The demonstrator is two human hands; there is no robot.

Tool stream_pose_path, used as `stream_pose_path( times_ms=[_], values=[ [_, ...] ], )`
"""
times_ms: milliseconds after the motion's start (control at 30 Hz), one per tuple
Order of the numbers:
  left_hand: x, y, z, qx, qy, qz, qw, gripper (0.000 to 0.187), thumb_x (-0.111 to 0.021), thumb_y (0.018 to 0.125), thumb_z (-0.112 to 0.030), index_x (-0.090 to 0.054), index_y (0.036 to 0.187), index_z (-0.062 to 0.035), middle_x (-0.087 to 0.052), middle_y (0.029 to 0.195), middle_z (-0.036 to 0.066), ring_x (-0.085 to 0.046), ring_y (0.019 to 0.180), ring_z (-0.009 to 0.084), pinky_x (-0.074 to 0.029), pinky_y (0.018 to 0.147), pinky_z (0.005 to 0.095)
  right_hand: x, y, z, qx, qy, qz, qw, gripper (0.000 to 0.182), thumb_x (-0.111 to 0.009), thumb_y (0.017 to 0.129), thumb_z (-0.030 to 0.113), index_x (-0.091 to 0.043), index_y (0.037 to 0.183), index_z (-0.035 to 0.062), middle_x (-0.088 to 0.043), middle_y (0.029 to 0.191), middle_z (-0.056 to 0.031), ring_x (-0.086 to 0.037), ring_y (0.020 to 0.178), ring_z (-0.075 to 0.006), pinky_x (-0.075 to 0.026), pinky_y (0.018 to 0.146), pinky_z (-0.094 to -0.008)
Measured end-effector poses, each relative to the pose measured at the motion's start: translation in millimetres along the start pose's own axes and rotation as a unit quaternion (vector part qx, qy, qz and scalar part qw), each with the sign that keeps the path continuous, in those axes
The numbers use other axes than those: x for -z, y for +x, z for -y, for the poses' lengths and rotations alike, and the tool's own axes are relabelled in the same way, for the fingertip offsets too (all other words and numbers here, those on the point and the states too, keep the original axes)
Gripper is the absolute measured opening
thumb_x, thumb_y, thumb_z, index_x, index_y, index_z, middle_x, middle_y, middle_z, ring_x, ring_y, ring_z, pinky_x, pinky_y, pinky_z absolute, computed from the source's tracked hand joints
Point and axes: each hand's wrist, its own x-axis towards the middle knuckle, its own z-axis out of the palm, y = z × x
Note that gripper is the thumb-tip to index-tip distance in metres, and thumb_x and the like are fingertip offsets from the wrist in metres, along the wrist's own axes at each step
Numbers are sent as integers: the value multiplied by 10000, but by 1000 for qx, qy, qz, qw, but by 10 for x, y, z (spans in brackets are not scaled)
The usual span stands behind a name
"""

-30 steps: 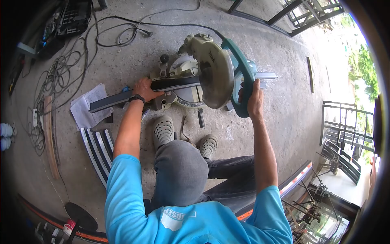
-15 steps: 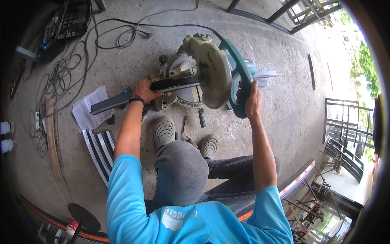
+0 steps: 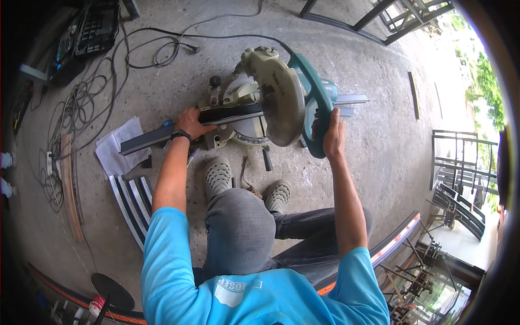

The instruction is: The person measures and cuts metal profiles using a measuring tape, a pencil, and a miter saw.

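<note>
A miter saw with a green handle and a round blade guard [image 3: 281, 105] stands on the concrete floor in front of my feet. My right hand [image 3: 333, 135] is wrapped round the saw's green handle [image 3: 319, 97]. A long dark metal profile [image 3: 149, 140] lies across the saw's base, and its other end [image 3: 352, 99] shows right of the saw. My left hand [image 3: 192, 123] grips the profile against the left side of the base. The blade is hidden by the guard.
Papers [image 3: 122, 143] and several cut metal strips [image 3: 130, 200] lie at the left. Coiled cables [image 3: 81, 105], a wooden strip [image 3: 69, 184] and an open black toolbox [image 3: 97, 32] are farther left. Metal frames [image 3: 368, 24] stand at the upper right; another frame [image 3: 463, 157] is at the right.
The saw head and my right hand appear shifted very slightly left. Both hands keep their hold.
</note>
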Motion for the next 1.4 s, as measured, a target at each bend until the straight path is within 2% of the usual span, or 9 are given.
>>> stream_pose_path(
  times_ms=[200, 300, 533, 567, 767, 867, 967, 1067, 1400],
  values=[
    [34, -11, -46, 12, -5, -15, 1000, 758, -871, 677, -616, -722, 1126, -24, -681, 1181, 210, -634, 1167, 387, -515, 1016, 482, 5, 29, -124, -16, -1, -23, 1000, 806, -280, 1084, 656, -695, 984, -27, -649, 708, -76, -614, 596, -157, -494, 577, -327],
    [23, -15, -21, -26, -46, -34, 998, 741, -897, 669, -562, -721, 1137, -16, -710, 1151, 233, -675, 1094, 411, -549, 946, 484, -29, -14, -138, -29, 44, -33, 998, 756, -304, 1094, 625, -686, 1044, -26, -640, 725, -74, -598, 588, -153, -491, 561, -312],
    [-52, -16, -39, -27, -29, -69, 997, 757, -912, 655, -540, -707, 1103, 34, -702, 1127, 276, -662, 1082, 455, -537, 928, 511, -3, -114, -239, 48, -6, -15, 999, 686, -290, 1096, 619, -595, 970, 17, -630, 734, -60, -608, 628, -148, -504, 595, -323],
    [-82, -8, -7, -25, -38, -70, 997, 760, -912, 655, -541, -704, 1102, 38, -701, 1125, 279, -660, 1081, 459, -535, 930, 515, -15, -137, -269, 49, -2, -23, 999, 638, -313, 1118, 535, -597, 979, -19, -613, 706, -92, -588, 635, -177, -492, 613, -362],
    [-34, -10, -18, 4, -49, -30, 998, 799, -916, 657, -541, -686, 1141, 52, -696, 1147, 276, -652, 1108, 463, -530, 942, 511, -40, -179, -507, 81, -45, -31, 995, 658, -273, 1110, 539, -566, 970, -34, -589, 830, -265, -592, 781, -448, -487, 760, -466],
    [-124, 41, 31, 19, -7, -25, 999, 883, -923, 654, -535, -649, 1223, 83, -656, 1237, 299, -616, 1188, 465, -502, 1005, 502, -31, -219, -512, 114, -53, -44, 991, 640, -275, 1113, 521, -558, 941, -26, -594, 813, -258, -592, 771, -454, -481, 745, -473],
    [-310, 78, 194, -4, -3, -76, 997, 949, -922, 654, -541, -616, 1283, 99, -629, 1280, 310, -593, 1221, 469, -480, 1043, 497, -43, -227, -583, 138, -54, -51, 988, 615, -290, 1114, 498, -552, 922, -25, -592, 777, -251, -595, 751, -458, -479, 730, -479],
    [-352, 124, 265, -12, -21, -84, 996, 818, -916, 652, -517, -664, 1171, 64, -685, 1150, 289, -653, 1100, 471, -524, 927, 519, -53, -235, -640, 149, -60, -56, 985, 593, -292, 1114, 480, -554, 934, -21, -597, 795, -269, -594, 770, -482, -479, 731, -486],
    [-29, 0, -64, -19, -13, -54, 998, 867, -926, 631, -539, -676, 1159, 102, -669, 1165, 313, -632, 1112, 493, -517, 953, 523, -90, -281, -810, 143, -58, -53, 987, 570, -304, 1104, 490, -557, 977, -5, -596, 847, -289, -586, 822, -508, -475, 756, -501]
  ],
)
